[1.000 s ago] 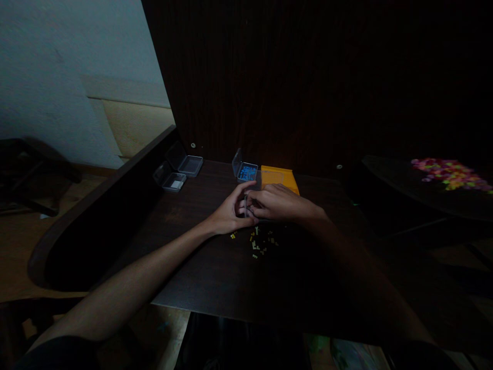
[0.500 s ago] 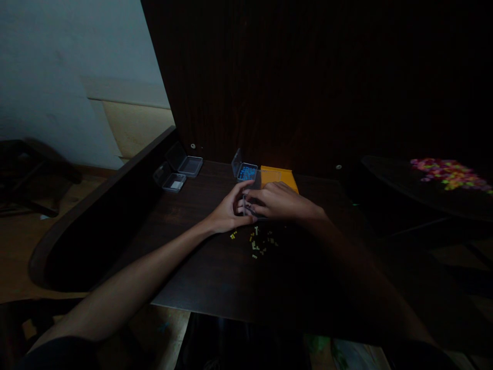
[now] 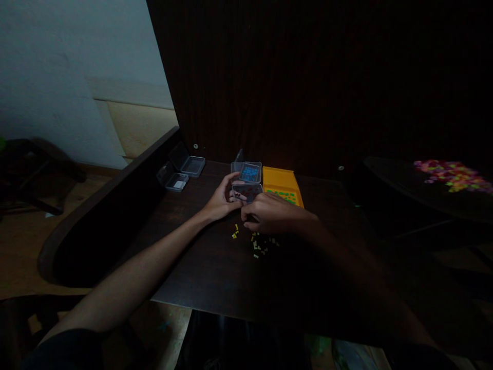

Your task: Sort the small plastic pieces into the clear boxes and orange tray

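Note:
Both my hands meet at the middle of a dark wooden desk (image 3: 215, 267). My left hand (image 3: 221, 200) curls its fingers around a small clear plastic case (image 3: 246, 189) with its lid raised. My right hand (image 3: 269, 216) is closed, its fingers pinched just below that case; what it pinches is too small to see. Behind the held case sits another clear case with blue pieces (image 3: 249, 171). An orange tray (image 3: 283, 184) with green pieces lies to the right of it. Small yellow pieces (image 3: 256, 244) are scattered on the desk under my right hand.
Two more clear cases (image 3: 181, 173) stand open at the desk's back left, by its raised side panel. A dark back panel rises behind the desk. At the far right a dark round surface carries a heap of pink and yellow pieces (image 3: 452, 173).
The clear case has come up with its lid opened in my left hand. My right hand has drawn back toward me, off the case, uncovering the orange tray's green pieces.

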The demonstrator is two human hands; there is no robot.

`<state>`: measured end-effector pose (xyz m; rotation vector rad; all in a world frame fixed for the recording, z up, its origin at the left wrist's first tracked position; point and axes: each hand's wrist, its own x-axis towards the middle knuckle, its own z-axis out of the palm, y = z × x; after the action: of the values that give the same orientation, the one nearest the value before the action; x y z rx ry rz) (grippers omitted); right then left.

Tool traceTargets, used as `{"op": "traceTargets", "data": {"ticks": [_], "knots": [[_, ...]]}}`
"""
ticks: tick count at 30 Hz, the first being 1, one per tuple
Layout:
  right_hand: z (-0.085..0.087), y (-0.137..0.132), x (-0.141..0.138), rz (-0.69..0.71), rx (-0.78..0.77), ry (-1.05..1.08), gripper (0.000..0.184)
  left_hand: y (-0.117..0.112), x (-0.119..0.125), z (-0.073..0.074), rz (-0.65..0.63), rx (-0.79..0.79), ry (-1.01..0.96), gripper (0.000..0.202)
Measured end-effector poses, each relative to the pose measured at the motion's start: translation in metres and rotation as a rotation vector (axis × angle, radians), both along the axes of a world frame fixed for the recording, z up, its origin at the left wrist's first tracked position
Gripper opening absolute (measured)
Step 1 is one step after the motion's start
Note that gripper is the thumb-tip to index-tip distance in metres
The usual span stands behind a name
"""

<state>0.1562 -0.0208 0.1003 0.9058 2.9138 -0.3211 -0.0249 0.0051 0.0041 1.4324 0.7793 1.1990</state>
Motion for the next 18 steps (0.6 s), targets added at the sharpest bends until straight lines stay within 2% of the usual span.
{"op": "traceTargets", "data": {"ticks": [6, 18], "knots": [[-0.019, 0.004, 0.000, 0.032, 0.006, -0.068, 0.024, 0.002, 0.000, 0.000, 0.030, -0.041, -0.013, 0.088], [-0.026, 0.002, -0.005, 0.013, 0.026, -0.134, 0.025, -0.001, 0.001, 0.003, 0.037, -0.068, 0.019, 0.088]]}}
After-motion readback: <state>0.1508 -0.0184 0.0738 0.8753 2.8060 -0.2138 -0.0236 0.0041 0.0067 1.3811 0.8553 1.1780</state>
